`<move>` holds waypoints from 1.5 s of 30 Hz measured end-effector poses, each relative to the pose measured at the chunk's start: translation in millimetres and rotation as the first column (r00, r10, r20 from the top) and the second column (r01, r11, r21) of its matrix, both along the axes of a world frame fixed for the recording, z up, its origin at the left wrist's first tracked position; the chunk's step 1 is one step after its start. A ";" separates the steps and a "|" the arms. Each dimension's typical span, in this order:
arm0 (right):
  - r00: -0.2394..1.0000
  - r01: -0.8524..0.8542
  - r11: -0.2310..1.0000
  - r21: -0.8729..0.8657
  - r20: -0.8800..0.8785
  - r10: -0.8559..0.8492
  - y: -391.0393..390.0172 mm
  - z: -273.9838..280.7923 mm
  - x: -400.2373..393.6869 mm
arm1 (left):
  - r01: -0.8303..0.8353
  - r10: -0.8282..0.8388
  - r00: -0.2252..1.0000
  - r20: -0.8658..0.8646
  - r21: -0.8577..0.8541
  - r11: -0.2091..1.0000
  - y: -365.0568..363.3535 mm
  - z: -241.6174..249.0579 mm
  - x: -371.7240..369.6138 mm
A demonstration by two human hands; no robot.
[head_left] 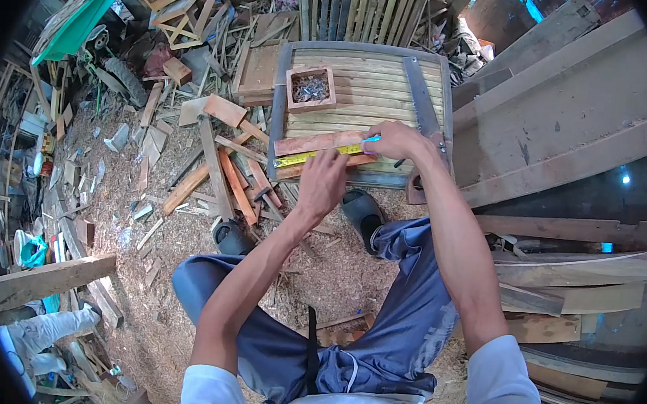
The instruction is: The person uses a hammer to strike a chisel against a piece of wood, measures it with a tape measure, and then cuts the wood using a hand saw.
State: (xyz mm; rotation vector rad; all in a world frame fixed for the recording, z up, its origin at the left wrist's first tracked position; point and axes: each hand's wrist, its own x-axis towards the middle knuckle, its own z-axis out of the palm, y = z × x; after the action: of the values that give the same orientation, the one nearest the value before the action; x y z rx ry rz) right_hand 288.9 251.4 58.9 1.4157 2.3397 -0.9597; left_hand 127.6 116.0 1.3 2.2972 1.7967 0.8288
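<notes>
A yellow tape measure [296, 158] is stretched along a reddish wooden strip [317, 141] on a slatted wooden bench top. My left hand [323, 181] has its fingers curled over the tape and pressed down on it near the middle. At the tape's right end, my right hand [398, 142] is closed, with a small bright-blue part showing at its fingertips. Its palm side is hidden. A second orange-brown wooden strip [292, 172] lies along the near side of the tape, partly under my left fingers.
On the slatted bench top [365, 62] are a square wooden box [329, 101] of small metal pieces and a handsaw [421, 96]. Wood offcuts [237, 188] and shavings cover the floor at left. Large curved boards [565, 122] stand at right. Another person's leg [63, 330] shows at lower left.
</notes>
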 end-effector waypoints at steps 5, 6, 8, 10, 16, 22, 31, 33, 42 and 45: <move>0.998 -0.009 1.000 -0.025 0.063 0.011 -4.6 10.1 -3.6 | -0.363 0.361 0.924 0.127 -0.009 0.932 -13.7 10.7 -27.7; 0.998 -0.014 1.000 -0.011 0.068 0.014 -4.7 7.8 -4.6 | -0.434 0.431 0.893 0.133 -0.002 0.901 -18.5 8.7 -33.5; 0.995 -0.028 1.000 -0.007 0.091 0.029 -4.6 7.4 -6.2 | -0.516 0.530 0.830 0.174 -0.119 0.848 -30.9 -4.3 -42.9; 0.990 -0.054 0.998 -0.031 0.127 0.058 -3.1 8.4 -9.0 | -0.555 0.621 0.753 0.218 -0.297 0.777 -35.2 -8.5 -49.8; 0.985 -0.135 0.988 -0.075 0.096 0.142 2.7 0.0 -3.2 | -0.480 0.626 0.655 0.423 -0.406 0.777 -32.7 -17.0 -63.9; 0.994 -0.112 0.993 -0.042 -0.012 0.112 4.4 -16.7 5.9 | -0.516 0.610 0.454 0.650 -0.367 0.774 -34.0 -10.3 -56.3; 0.988 -0.153 0.984 -0.096 -0.011 0.153 4.3 -1.2 9.2 | -0.035 0.487 0.160 0.859 -0.488 0.872 -22.6 3.8 -86.9; 0.989 -0.145 0.981 -0.127 0.001 0.147 3.8 3.4 8.0 | 0.040 0.517 0.116 0.848 -0.525 0.850 -24.5 13.7 -83.5; 0.907 -0.092 0.977 -0.194 -0.422 0.002 -7.9 33.2 -5.7 | -0.041 0.384 -0.079 0.920 -0.388 0.921 -34.9 83.4 -111.9; 0.850 -0.091 0.982 -0.164 -0.526 -0.009 -12.4 38.0 -14.3 | -0.088 0.378 0.009 0.926 -0.376 0.922 -47.3 111.1 -116.1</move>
State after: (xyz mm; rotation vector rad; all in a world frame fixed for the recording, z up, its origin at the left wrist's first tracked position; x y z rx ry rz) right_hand 274.5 238.9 96.9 1.1253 2.5350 -1.6814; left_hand 11.5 68.7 112.4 0.5872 1.3005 1.6006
